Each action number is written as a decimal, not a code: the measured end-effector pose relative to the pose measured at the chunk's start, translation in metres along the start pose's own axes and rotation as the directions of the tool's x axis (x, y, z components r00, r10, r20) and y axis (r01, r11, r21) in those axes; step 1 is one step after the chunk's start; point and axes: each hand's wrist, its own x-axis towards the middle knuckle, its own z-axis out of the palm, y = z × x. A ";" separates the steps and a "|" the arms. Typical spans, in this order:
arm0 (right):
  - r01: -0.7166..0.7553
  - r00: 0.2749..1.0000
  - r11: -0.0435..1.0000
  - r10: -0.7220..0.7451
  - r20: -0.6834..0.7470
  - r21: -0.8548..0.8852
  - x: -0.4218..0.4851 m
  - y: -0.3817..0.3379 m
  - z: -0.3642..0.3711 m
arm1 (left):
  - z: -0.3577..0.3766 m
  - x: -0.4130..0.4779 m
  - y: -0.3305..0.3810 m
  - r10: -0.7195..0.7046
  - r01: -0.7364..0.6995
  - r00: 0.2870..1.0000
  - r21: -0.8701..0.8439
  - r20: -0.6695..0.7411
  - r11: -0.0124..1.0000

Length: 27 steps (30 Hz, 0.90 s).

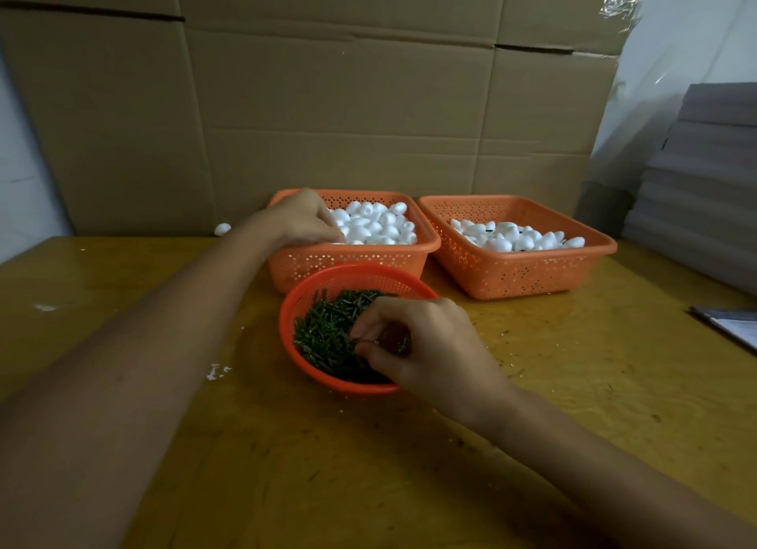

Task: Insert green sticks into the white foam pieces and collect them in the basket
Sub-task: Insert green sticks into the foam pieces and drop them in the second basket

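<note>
My left hand (301, 221) reaches into the left orange basket (348, 260). Its fingers curl down among the white foam pieces (377, 223), and the fingertips are hidden, so any grip is unseen. My right hand (413, 344) is inside the round red basket (311, 374) in front. Its thumb and fingers pinch at the green sticks (323, 331) heaped there. The right orange basket (516, 274) holds a thinner layer of foam pieces (516, 237), some showing dark spots.
One loose foam piece (222, 229) lies at the table's back left by the cardboard wall (327, 110). White crumbs (217, 371) dot the yellow table (368, 466). Grey stacked sheets (704, 188) and a paper (733, 327) sit at the right.
</note>
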 end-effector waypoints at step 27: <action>-0.048 0.959 0.928 0.147 -0.244 0.369 0.001 0.015 0.009 | 0.052 -0.155 0.012 0.043 -0.296 0.954 -0.916 -0.295 0.270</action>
